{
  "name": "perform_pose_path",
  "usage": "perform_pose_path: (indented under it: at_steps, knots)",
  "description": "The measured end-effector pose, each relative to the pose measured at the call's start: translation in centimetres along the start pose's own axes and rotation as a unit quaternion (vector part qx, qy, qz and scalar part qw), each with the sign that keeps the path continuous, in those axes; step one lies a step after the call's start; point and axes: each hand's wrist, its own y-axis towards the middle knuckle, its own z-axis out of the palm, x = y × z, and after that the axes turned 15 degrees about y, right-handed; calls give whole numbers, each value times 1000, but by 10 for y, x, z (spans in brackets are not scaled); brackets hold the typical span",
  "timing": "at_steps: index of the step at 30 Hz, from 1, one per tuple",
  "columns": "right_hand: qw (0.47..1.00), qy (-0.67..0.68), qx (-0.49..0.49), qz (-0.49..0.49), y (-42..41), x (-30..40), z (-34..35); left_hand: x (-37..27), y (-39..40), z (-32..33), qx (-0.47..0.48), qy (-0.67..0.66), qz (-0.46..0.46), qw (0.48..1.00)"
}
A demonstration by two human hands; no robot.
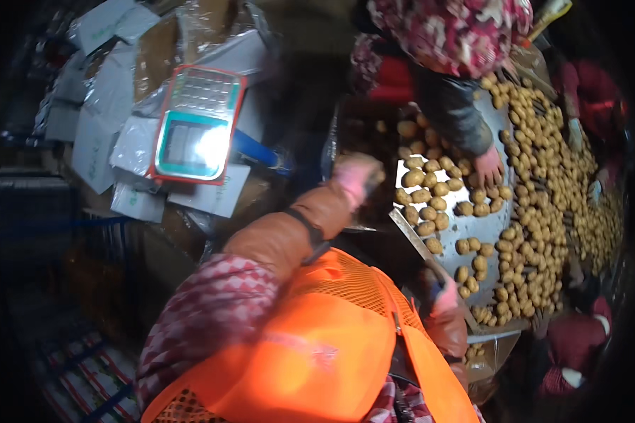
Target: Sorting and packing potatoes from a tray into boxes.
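Observation:
My left hand [362, 174], in a glove with a pink cuff, is blurred by motion over a dark, plastic-lined container [368, 214]; whether it holds anything is unclear. To the right, my right hand [442, 290] is at the wooden edge board [415, 235] of a metal sorting table [473, 227], its fingers mostly hidden. Loose potatoes [413, 178] lie on the table's near part, and a dense mass of potatoes [532, 211] covers its far side. A co-worker's gloved hand [489, 168] touches potatoes near the middle.
A red-framed digital scale [196, 127] with a lit display stands at left on a blue post, beside stacked white cartons [103, 113] and clear plastic. Co-workers [574, 338] stand around the table's far side; another [450, 37] leans in from the top. Blue metal racks [100, 222] are at lower left.

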Motion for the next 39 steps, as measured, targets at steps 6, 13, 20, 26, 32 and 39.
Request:
perform_pose_path:
  at_steps: [6, 13, 20, 26, 32, 39]
  knots:
    - [828, -547, -123, 16, 47, -68, 9, 65, -8, 9, 283, 80, -220, 930]
    - [809, -555, -190, -39, 177, -107, 47, 79, -2, 24, 357, 97, -281, 886]
    - [792, -573, -208, -30, 213, -124, 80, 137, -22, 36, 258, 69, -285, 920]
    - [798, -567, -200, -29, 218, -134, 85, 191, -15, 13, 270, 117, -271, 916]
    - [807, -562, -181, -24, 229, -132, 82, 52, -7, -7, 341, 164, -160, 912]
    - [808, -568, -158, -16, 220, -135, 88, 60, -3, -28, 320, 101, -224, 915]
